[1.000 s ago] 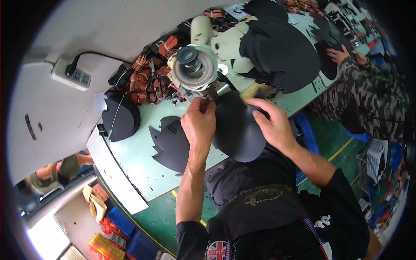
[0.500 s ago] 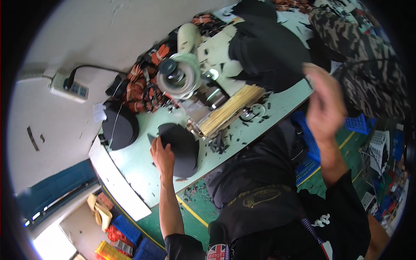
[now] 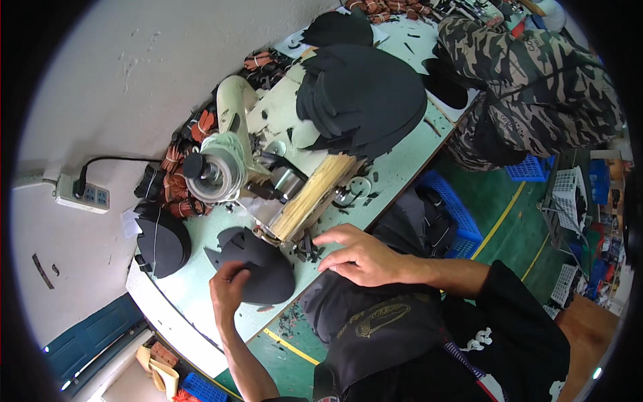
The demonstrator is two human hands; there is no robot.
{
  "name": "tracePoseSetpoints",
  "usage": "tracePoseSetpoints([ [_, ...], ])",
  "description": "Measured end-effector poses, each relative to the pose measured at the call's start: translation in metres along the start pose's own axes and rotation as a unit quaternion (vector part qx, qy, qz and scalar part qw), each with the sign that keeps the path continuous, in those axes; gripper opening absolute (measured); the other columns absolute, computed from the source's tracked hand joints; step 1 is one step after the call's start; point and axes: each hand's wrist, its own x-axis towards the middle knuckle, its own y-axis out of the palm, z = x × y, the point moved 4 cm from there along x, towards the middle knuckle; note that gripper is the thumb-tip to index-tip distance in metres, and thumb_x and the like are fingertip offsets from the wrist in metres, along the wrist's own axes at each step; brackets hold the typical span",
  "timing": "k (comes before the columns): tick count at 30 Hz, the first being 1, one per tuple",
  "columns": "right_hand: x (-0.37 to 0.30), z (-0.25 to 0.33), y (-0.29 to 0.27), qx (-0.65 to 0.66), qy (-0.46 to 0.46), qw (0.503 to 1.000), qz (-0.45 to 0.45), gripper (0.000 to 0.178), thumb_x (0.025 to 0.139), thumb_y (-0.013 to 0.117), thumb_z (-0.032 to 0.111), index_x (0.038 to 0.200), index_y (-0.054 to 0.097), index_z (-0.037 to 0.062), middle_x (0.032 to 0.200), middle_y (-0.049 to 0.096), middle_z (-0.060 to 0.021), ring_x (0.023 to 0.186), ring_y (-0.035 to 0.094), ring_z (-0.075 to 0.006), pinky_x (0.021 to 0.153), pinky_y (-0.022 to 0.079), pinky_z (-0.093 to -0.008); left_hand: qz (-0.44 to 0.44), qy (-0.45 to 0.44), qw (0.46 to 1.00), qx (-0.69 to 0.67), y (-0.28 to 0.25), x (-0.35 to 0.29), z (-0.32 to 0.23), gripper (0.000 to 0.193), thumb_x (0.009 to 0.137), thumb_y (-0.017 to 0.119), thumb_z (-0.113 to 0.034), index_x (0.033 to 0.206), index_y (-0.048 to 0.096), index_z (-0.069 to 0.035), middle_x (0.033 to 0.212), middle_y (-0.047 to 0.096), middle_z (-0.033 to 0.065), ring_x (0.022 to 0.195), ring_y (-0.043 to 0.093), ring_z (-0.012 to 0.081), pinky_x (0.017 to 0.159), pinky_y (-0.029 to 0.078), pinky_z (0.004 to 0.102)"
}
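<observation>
My left hand is at the near left edge of a small pile of thin black cut pieces. Its fingers are curled and pressed together on the edge of the pile. Over the front edge of the table, my right hand is open, with thumb and fingers apart and nothing between them. It is right of the small pile and close to black scraps. Beyond both hands stands a cream bench machine with a yellow ribbed block on its near side.
A large stack of black pieces lies beyond the machine; another black stack, tied with string, leans by the wall. Orange-and-black bundles line the wall below a power strip. A person in camouflage clothing is at the right. Blue crates stand under the table.
My right hand has swung from beside the large stack at the right, back left to the table's front edge. My left hand stays at the small pile, its fingers now more curled. The view has shifted.
</observation>
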Motion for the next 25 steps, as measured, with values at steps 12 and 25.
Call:
tracePoseSetpoints([
  [12,0.053,-0.021,-0.04,0.062,0.175,0.982,-0.024,0.03,0.088,0.057,0.0,0.117,0.064,-0.0019,0.113,0.069,-0.0113,0.098,0.065,-0.0155,0.088,0.05,-0.0293,-0.147,-0.006,0.982,-0.118,0.063,0.034,-0.108,0.025,0.086,0.072,-0.021,0.101,0.072,-0.001,0.079,0.072,0.0047,0.07,0.062,0.0079,0.068,0.049,0.0245],
  [25,0.01,-0.029,-0.031,0.219,0.216,0.936,-0.173,0.041,0.09,0.054,0.0,0.13,0.057,0.0019,0.126,0.062,-0.0098,0.123,0.055,-0.0203,0.106,0.041,-0.033,-0.147,0.047,0.976,-0.151,0.074,0.058,-0.132,0.021,0.085,0.07,-0.023,0.091,0.068,-0.003,0.074,0.072,0.009,0.07,0.072,0.0201,0.07,0.054,0.0324],
])
